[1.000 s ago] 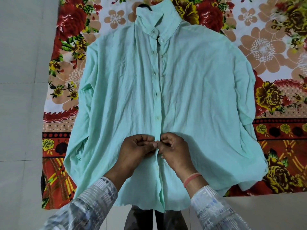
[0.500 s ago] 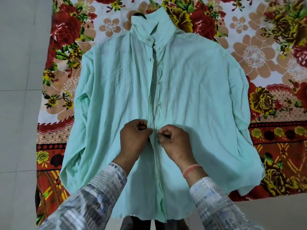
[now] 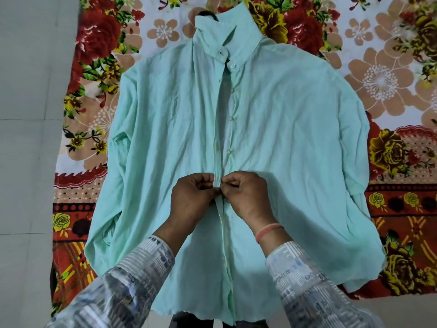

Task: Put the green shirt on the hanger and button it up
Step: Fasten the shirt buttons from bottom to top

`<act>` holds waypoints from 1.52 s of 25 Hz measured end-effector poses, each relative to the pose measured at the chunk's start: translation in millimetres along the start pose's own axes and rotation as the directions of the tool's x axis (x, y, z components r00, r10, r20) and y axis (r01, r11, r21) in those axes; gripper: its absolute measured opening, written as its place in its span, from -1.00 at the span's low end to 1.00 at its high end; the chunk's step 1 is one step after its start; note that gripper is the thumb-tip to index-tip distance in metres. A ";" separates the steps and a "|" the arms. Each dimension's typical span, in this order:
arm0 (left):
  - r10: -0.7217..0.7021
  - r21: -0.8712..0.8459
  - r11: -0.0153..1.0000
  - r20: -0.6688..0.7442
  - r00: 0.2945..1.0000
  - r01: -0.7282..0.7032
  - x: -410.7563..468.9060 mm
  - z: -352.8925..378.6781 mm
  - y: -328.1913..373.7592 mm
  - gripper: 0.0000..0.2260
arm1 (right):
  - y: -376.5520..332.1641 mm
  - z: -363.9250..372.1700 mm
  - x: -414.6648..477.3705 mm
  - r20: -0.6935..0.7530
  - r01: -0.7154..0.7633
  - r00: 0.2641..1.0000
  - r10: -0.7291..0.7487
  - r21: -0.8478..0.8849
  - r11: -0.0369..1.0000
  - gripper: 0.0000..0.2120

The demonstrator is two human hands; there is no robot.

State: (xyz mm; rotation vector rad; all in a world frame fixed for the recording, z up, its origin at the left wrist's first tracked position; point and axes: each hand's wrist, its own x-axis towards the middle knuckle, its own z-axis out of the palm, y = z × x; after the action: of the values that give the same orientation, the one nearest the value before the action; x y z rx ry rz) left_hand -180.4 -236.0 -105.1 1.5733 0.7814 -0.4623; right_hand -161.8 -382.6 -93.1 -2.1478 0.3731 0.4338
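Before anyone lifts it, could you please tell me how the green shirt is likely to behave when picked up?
The green shirt looks thin and creased, so it would probably hang limp and feel light. Its upper placket gapes unbuttoned, so the front may fall open. The bunched sleeves would likely dangle.

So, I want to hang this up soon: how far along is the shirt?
Done: the green shirt seems on the hanger, which peeks out dark above the collar; the front below the hands looks closed. In hand: left hand and right hand pinch the placket mid-front. Left: the buttons above sit unfastened, the front gaping.
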 end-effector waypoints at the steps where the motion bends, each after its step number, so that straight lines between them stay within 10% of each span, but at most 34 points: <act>1: -0.010 -0.001 1.000 -0.007 1.000 0.010 0.8 -1.1 -0.2 -0.72 | -1.8 -0.1 1.8 0.021 -0.003 1.000 0.003 -0.004 1.000 -0.91; 10: -0.048 -0.096 0.994 -0.039 0.998 0.044 -5.8 8.0 9.5 -0.77 | -1.0 -9.6 4.1 0.018 -0.053 0.999 0.051 0.112 0.992 -0.92; 17: -0.044 -0.101 0.994 -0.097 0.994 0.034 -7.6 6.3 5.7 -0.75 | -4.1 0.4 1.7 0.054 0.232 0.973 -0.225 -0.220 0.948 -0.86; 24: -0.041 -0.080 0.996 -0.082 0.996 0.035 -8.2 8.2 7.5 -0.74 | 5.6 -7.1 4.7 0.087 -0.074 0.994 0.059 0.182 0.981 -0.88; 38: 0.035 -0.038 0.999 -0.015 0.999 -0.035 -10.8 10.3 10.6 -0.81 | 0.1 -12.1 8.4 0.166 -0.082 0.984 0.058 0.142 0.986 -0.89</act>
State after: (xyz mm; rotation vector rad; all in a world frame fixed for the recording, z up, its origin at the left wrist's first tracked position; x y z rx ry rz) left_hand -178.8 -248.6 -91.8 1.5536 0.7680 -0.4086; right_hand -152.3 -393.5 -90.2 -1.9442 0.3787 0.5974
